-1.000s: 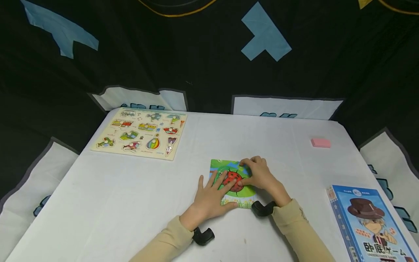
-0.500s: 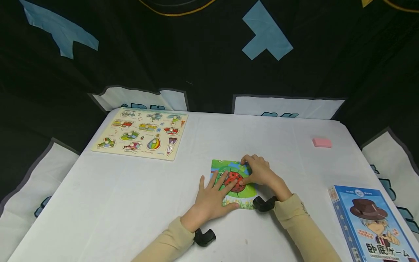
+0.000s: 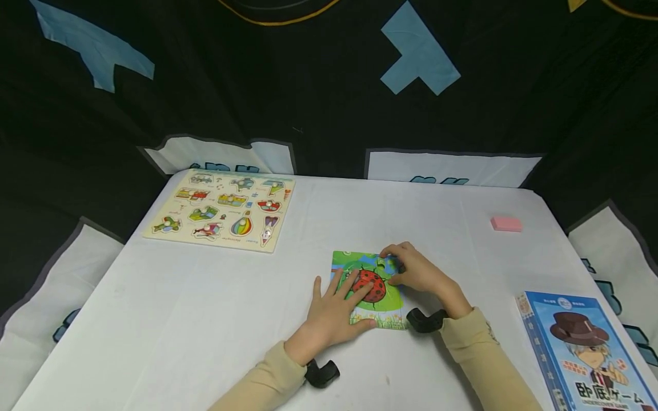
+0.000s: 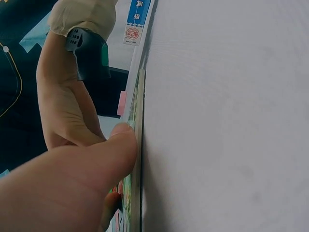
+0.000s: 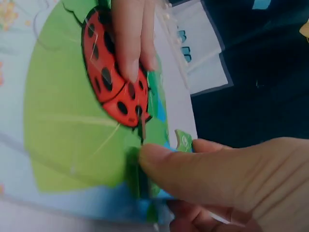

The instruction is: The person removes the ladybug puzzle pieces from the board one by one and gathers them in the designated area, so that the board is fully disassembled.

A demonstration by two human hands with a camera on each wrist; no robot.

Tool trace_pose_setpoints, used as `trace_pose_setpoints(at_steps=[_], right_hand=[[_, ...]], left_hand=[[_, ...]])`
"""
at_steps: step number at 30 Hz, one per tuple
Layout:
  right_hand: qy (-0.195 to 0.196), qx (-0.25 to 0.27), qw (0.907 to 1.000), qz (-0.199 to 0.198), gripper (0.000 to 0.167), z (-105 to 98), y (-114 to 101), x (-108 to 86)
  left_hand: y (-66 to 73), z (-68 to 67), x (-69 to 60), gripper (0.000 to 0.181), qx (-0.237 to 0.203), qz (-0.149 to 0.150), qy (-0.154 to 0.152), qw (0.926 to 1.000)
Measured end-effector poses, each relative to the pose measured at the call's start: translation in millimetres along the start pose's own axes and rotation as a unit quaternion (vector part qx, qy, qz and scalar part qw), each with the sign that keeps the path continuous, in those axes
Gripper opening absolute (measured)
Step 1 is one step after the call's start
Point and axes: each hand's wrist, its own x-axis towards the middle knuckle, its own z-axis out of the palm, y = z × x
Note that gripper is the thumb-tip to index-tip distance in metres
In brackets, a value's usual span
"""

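Note:
A square ladybug jigsaw puzzle (image 3: 382, 319) lies on the white table in front of me. My left hand (image 3: 331, 313) rests on its left part, fingers spread over the picture and thumb along the near edge. At the far right corner, my right hand (image 3: 422, 273) pinches a green and blue puzzle piece (image 3: 388, 265) between thumb and fingers. In the right wrist view, a dark gap runs beside the thumb (image 5: 161, 162), and a green knob (image 5: 183, 140) of the piece stands up past the board. The fingers under the piece are partly hidden.
A wooden vehicle puzzle board (image 3: 221, 208) lies at the far left of the table. Toward the far right is a pink block (image 3: 506, 224). A blue game box (image 3: 586, 348) stands near the right edge. Black curtains surround the table.
My right hand has shifted a little to the right, and its thumb has moved off the ladybug to the corner piece, which now looks tilted up. The left hand stays in place.

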Motion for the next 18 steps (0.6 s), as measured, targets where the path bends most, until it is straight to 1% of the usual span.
trace_pose_setpoints(at_steps=[2, 8, 11, 15, 18], right_hand=[[0.007, 0.006, 0.9999, -0.007, 0.045, -1, 4, -2.6], [0.016, 0.008, 0.9997, -0.016, 0.052, -1, 16, -11.8], [0.043, 0.017, 0.9988, -0.016, 0.053, -6, 23, -20.1], [0.071, 0.036, 0.9967, 0.013, 0.054, -25, 40, -42.7], [0.067, 0.032, 0.9964, 0.040, 0.052, -44, 58, -63.8]], left_hand=[[0.4, 0.5, 0.6, 0.072, -0.002, 0.003, 0.001, 1.0000], [1.2, 2.0, 1.9, 0.073, -0.004, 0.003, -0.005, 1.0000], [2.6, 2.1, 2.2, 0.072, -0.002, 0.003, -0.004, 1.0000], [3.6, 2.4, 2.0, 0.072, -0.005, 0.002, -0.004, 1.0000], [2.6, 2.6, 1.3, 0.072, -0.004, -0.002, -0.004, 1.0000]])
